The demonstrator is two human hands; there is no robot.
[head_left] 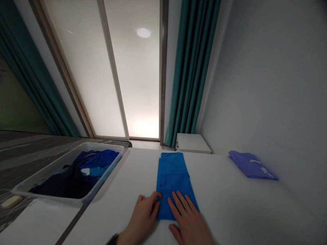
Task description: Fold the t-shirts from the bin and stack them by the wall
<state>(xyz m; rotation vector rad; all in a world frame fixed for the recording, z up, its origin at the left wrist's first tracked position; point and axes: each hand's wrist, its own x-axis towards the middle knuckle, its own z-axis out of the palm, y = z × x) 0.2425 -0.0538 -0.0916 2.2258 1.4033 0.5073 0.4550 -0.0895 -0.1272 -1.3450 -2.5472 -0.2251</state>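
A bright blue piece of clothing (173, 182) lies folded into a long strip on the white table, its far end near the table's back edge. At the strip's near left edge, my left hand (143, 216) has its fingers curled and pinched on the fabric. My right hand (187, 216) rests flat on the near part of the cloth, fingers stretched out and slightly spread, thumb off its near edge. What kind of garment it is cannot be made out from the folds.
A clear plastic bin (84, 200) of dark and blue clothes stands on the left, beside a grey patterned bed (30, 146). On the right of the white table (214, 190), a folded purple garment (251, 165) lies by the wall. A white cabinet (192, 143) stands behind.
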